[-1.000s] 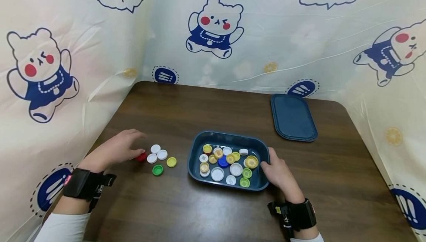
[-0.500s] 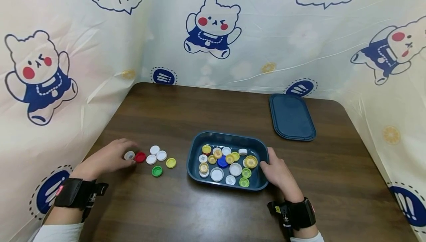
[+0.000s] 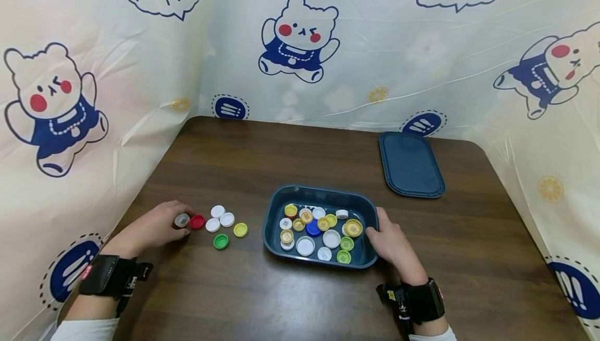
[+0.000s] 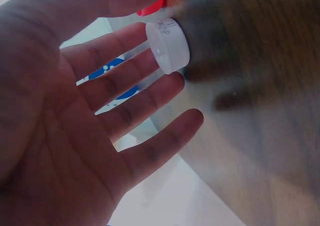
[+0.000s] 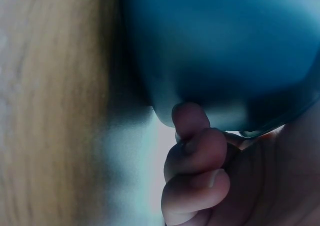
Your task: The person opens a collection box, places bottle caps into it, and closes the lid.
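White cap (image 4: 172, 46) touches the straight, unclosed fingers of the left grip (image 3: 157, 227), with a red cap (image 3: 197, 222) just beside it at 3 o'clock, so a stray thumb could knock that one into the three white caps (image 3: 227, 219) beyond. The right grip (image 3: 392, 241) grasps the tray (image 3: 323, 264) at its 3 o'clock end, and a careless tug might jolt the caps inside (image 3: 305, 246); bare surface (image 3: 304, 299) spreads at 6 o'clock of the tray, while its edge runs near the left grip at 9 o'clock.
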`<state>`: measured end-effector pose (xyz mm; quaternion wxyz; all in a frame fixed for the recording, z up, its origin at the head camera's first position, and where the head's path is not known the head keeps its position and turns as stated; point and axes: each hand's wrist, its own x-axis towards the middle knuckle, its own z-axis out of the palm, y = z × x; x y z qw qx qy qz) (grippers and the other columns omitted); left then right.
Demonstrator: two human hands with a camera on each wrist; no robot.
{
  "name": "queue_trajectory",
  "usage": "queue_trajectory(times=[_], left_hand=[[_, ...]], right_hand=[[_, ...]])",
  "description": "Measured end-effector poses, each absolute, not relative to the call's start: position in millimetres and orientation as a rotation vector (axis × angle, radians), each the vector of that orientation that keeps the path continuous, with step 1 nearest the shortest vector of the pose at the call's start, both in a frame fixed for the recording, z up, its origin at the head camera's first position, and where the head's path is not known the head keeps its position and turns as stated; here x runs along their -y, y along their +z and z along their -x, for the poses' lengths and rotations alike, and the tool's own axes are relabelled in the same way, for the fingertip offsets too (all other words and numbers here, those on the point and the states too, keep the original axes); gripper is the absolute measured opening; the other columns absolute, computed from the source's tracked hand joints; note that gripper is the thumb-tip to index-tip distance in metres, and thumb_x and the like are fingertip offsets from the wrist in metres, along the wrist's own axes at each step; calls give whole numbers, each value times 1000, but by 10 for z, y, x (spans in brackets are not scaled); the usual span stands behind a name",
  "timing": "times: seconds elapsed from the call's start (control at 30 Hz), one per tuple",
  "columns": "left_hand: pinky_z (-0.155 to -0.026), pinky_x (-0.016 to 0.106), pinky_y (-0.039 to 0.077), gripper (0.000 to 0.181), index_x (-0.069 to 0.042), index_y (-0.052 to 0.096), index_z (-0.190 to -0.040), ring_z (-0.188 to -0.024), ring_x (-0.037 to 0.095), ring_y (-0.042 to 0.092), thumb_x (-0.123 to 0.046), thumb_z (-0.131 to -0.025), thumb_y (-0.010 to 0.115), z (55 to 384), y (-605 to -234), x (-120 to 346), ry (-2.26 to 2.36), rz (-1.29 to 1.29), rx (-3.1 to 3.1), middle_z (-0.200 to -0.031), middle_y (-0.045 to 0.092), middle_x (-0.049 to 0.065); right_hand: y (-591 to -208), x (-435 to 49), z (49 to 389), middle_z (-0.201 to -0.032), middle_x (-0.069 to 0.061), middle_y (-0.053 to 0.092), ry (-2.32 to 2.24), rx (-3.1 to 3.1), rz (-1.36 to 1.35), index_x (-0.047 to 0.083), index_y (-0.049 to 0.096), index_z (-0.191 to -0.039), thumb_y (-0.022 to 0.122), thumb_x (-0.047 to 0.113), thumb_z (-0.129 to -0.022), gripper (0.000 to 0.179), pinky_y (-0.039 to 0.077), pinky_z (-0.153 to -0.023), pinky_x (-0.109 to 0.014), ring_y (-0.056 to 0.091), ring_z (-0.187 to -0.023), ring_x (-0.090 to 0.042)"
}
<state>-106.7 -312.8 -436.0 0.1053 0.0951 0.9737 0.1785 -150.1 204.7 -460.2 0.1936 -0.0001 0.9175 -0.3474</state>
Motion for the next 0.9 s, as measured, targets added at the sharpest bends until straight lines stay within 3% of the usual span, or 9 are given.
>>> queue_trajectory(times=[0.43, 0.9], left_hand=[[-84, 56, 54, 21, -3, 72, -106, -89, 27, 61, -6, -86, 73, 1093, -4411, 3182, 479, -269, -2914, -100, 68, 10], [-80, 46, 56, 23, 0, 70, -113, -88, 22, 61, -8, -92, 66, 1416, -4084, 2778, 416, -418, -2912, -101, 66, 8]], right_hand=[[-4599, -2044, 1496, -136, -28, 56, -972, -2569, -4, 13, 31, -150, 46, 19, -101, 52, 51, -75, -40, 63, -97, -28], [-4600, -2047, 1487, -137, -28, 56, -969, -2572, -17, 13, 31, -150, 45, 19, -101, 52, 51, -75, -39, 63, -98, -29]])
